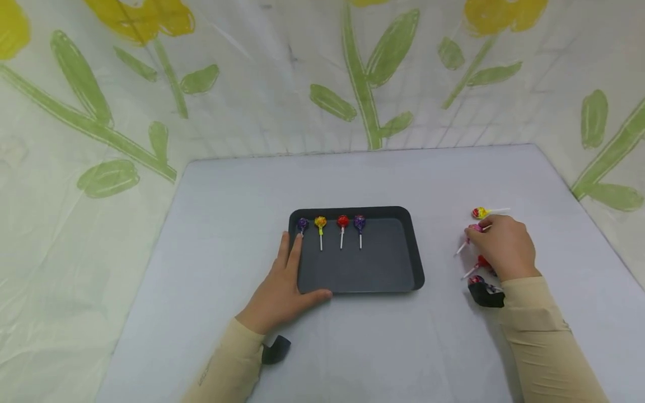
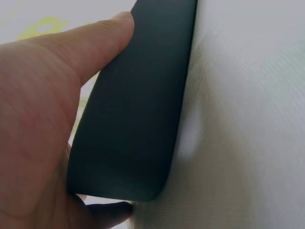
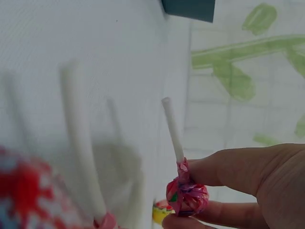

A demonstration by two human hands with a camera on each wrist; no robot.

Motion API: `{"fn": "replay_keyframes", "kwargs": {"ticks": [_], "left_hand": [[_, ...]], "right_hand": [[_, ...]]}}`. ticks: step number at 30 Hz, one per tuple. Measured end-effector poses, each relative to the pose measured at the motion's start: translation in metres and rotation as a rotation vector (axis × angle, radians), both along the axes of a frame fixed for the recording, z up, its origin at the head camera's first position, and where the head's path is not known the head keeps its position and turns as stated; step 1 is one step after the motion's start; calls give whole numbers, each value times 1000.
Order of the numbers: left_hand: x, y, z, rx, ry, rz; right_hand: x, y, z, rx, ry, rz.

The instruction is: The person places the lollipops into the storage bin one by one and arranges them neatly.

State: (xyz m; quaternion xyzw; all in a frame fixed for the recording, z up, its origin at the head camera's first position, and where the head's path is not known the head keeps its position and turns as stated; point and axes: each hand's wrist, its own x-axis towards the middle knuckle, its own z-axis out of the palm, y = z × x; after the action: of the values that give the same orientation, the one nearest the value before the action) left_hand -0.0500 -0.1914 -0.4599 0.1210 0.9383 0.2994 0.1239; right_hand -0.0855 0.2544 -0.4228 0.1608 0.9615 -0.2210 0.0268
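Note:
My left hand (image 1: 282, 288) rests at the near left corner of a dark grey tray (image 1: 363, 268), fingers spread along its left side, thumb on the front rim. In the left wrist view that thumb touches the tray's outer wall (image 2: 138, 109). A row of lollipops stretches along the tray's far side: purple (image 1: 302, 224), yellow (image 1: 320, 222), red (image 1: 342, 221) and purple (image 1: 360, 223). To the right of the tray, my right hand (image 1: 506, 246) pinches a pink lollipop (image 3: 188, 195) by its wrapped head between thumb and fingers; its white stick points away from the hand.
Beyond the right hand lies a yellow-and-red lollipop (image 1: 481, 212). Closer in are a red lollipop (image 1: 482, 261), partly hidden by the hand, and another red-patterned one (image 1: 475, 280) by the black wrist camera (image 1: 486, 295). Flower-printed sheeting (image 1: 252, 84) surrounds the white table (image 1: 227, 224).

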Motion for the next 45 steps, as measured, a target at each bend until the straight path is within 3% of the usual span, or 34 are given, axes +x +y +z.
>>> {"fn": "replay_keyframes", "kwargs": {"ticks": [10, 23, 45], "left_hand": [[0, -1, 2, 12, 2, -7], [0, -2, 0, 14, 0, -7], [1, -2, 0, 20, 9, -2]], "right_hand": [[-8, -15, 7, 22, 9, 45], [-11, -35, 19, -9, 83, 124], [-28, -79, 41, -44, 116, 191]]}}
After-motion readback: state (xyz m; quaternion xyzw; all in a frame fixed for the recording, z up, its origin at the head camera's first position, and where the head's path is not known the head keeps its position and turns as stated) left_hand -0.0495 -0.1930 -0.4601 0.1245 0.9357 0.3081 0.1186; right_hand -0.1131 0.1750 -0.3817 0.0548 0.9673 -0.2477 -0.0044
